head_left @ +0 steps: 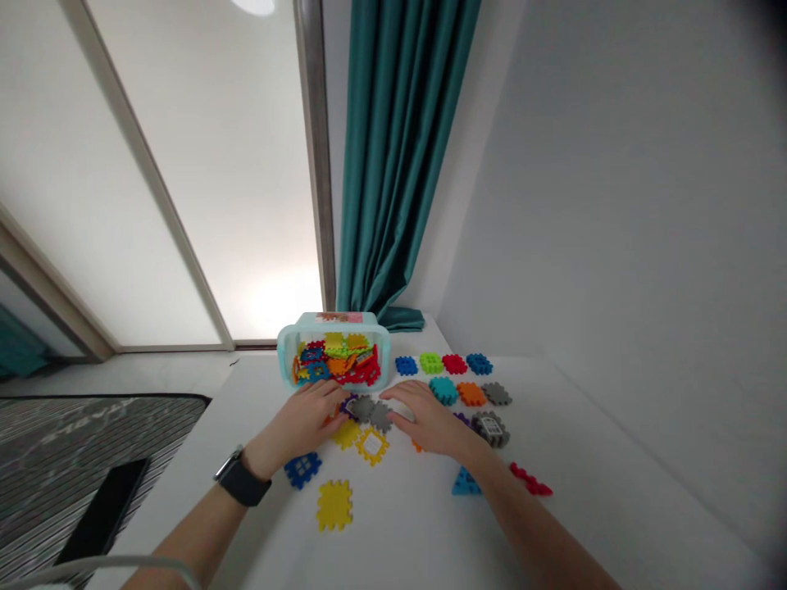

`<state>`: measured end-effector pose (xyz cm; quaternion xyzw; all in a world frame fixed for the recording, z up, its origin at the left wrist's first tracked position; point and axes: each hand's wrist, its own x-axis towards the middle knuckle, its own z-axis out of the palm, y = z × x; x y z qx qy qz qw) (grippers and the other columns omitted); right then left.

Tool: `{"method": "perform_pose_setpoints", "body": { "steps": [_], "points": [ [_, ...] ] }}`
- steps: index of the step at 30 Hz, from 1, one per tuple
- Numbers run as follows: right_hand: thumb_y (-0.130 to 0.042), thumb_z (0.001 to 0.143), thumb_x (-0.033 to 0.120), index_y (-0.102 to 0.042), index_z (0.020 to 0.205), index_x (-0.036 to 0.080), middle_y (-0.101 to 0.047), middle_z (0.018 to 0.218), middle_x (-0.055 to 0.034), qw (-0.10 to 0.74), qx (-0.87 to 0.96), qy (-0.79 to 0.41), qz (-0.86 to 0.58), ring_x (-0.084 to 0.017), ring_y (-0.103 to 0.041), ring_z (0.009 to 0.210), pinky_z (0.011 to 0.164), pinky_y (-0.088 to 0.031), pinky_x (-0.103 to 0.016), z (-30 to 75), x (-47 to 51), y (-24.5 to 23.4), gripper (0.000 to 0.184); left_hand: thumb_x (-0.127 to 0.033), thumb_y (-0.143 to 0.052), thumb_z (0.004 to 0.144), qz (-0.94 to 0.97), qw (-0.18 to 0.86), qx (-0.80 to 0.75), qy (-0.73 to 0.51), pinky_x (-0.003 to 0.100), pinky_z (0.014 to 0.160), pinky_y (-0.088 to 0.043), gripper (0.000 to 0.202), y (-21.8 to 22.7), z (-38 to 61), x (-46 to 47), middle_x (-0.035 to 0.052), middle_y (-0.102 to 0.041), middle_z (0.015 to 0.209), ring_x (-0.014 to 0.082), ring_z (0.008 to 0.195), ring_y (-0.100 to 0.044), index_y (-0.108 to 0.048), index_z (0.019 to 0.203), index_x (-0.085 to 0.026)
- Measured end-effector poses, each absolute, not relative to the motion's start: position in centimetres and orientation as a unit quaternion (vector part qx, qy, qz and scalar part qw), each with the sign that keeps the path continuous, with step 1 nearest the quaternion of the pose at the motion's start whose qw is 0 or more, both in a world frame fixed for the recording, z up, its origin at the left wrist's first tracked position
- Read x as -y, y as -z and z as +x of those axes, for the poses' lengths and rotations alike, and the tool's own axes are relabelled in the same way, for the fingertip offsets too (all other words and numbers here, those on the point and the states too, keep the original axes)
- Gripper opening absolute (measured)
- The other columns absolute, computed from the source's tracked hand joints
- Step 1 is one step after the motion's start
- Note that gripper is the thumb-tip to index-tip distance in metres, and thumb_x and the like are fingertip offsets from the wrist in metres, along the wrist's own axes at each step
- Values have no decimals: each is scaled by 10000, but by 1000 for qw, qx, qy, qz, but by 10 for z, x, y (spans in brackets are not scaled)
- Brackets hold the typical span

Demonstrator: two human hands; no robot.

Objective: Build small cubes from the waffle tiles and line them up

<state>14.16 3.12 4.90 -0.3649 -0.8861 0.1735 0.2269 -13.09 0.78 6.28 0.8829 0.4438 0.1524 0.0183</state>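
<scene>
Your left hand (315, 410) and right hand (424, 416) flank the grey tiles (362, 408) on the table (399, 533); whether either is clamped on anything cannot be told. The bin (284, 360) stands just beyond; your right forearm (513, 500) partly covers the blue triangle (465, 484).

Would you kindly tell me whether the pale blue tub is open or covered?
Open: the tub has its mouth uncovered, and coloured pieces show plainly inside.
</scene>
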Motion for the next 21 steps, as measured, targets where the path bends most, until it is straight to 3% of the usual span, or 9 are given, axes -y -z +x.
{"method": "perform_pose_setpoints", "body": {
  "steps": [4, 12, 21],
  "points": [
    [-590, 935, 231, -635, 1190, 220, -691, 1210, -80, 213, 893, -182, -352, -259, -602, 1166, 1039, -448, -432, 123, -25, -40, 259, -236, -538, 942, 876, 54, -451, -165, 399, 940, -521, 237, -43, -147, 4, 79, -684, 1113, 243, 1049, -643, -634, 1157, -215],
    [-615, 902, 181, -623, 1204, 220, -662, 1237, -84, 164, 894, -176, -378, -277, -558, 1207, 1072, -419, -458, 106, 9, -27, 304, -193, -615, 887, 864, 72, -443, -227, 471, 1087, -439, 347, -9, -151, 23, 98, -587, 1371, 271, 1293, -510, -626, 1231, -238],
    [-600, 893, 142, -623, 1237, 242, -612, 1343, -72, 176, 893, -176, -375, -265, -502, 1270, 1097, -397, -453, 91, 39, -14, 359, -194, -556, 918, 855, 50, -466, -221, 500, 1064, -448, 255, 5, -148, 27, 101, -623, 1271, 284, 1241, -529, -656, 1150, -226]
  ]
}}
